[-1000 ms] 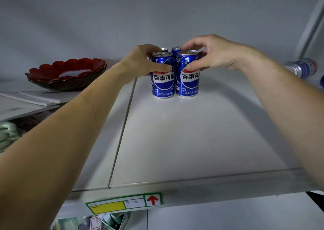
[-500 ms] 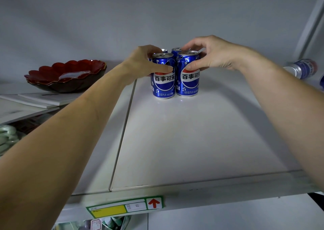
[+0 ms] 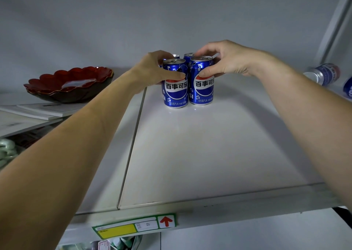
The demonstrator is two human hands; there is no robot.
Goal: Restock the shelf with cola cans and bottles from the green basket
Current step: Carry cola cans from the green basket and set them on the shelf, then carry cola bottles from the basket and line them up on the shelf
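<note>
While both cola cans stand upright and touching on the white shelf [image 3: 200, 154], right of the red bowl [image 3: 70, 83], the left hand [image 3: 152, 70] wraps the left can [image 3: 175, 85] and the right hand [image 3: 228, 61] clasps the right can [image 3: 202, 82]. Rigid, smooth and probably full, they are best held around the sidewall.

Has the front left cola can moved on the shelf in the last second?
No. The front left can stands at the same place beside the shelf seam, held by the left hand.
</note>
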